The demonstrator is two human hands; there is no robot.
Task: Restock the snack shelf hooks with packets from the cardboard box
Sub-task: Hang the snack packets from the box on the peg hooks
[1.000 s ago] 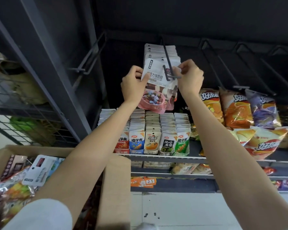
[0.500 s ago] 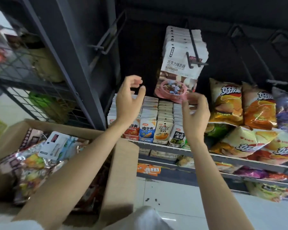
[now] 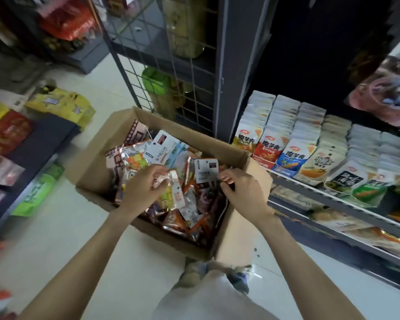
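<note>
Cardboard box [image 3: 95, 167] on the floor holds both reaching hands, the left hand [image 3: 143, 188] pinching a clear packet [image 3: 171, 192], the right hand [image 3: 240, 190] gripping a white-labelled packet [image 3: 206, 173].

Pale glossy tile floor [image 3: 62, 229] under the hands, dark metal shelf upright [image 3: 236, 65] beyond them, wire mesh panel [image 3: 166, 56] beyond & left, low dark display unit [image 3: 44, 139] w/ boxed goods far left, dim lighting, upper shelving in shadow.
</note>
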